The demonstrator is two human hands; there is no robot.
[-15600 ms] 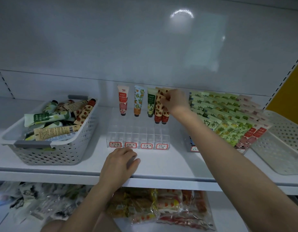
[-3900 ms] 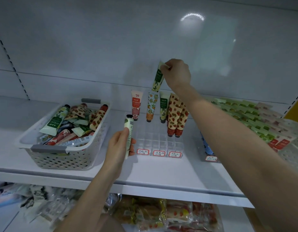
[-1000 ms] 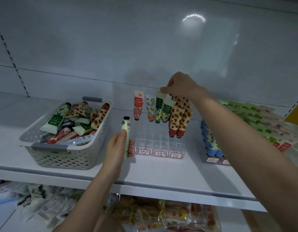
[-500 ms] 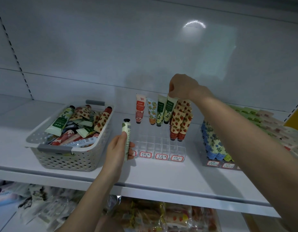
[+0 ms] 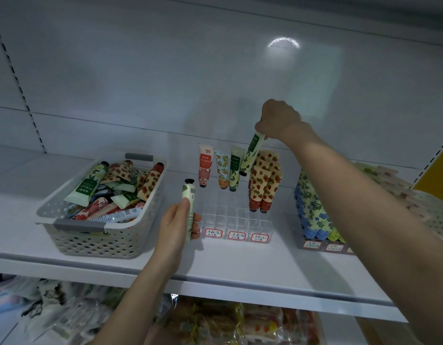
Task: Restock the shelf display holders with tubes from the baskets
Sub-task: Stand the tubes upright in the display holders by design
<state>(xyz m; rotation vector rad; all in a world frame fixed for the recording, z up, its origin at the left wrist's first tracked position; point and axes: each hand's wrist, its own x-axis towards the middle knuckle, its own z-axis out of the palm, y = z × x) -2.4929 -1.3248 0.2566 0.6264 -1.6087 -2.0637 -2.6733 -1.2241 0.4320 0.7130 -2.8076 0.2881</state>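
My right hand pinches the crimped top of a green-and-white tube, which hangs tilted, cap down, above the back of the clear display holder. In the holder stand a red tube, an orange-patterned tube, a green tube and several strawberry tubes. My left hand grips a pale green tube upright, black cap up, just left of the holder. The white basket at left holds several mixed tubes.
A second holder with blue and green flower tubes stands to the right, behind my right forearm. Flat green and red packets lie further right. Bagged goods fill the lower shelf. A yellow panel borders the right edge.
My right hand has lifted the green-and-white tube up out of the row of standing tubes, and it now hangs tilted above them. My left hand with the pale tube has barely moved.
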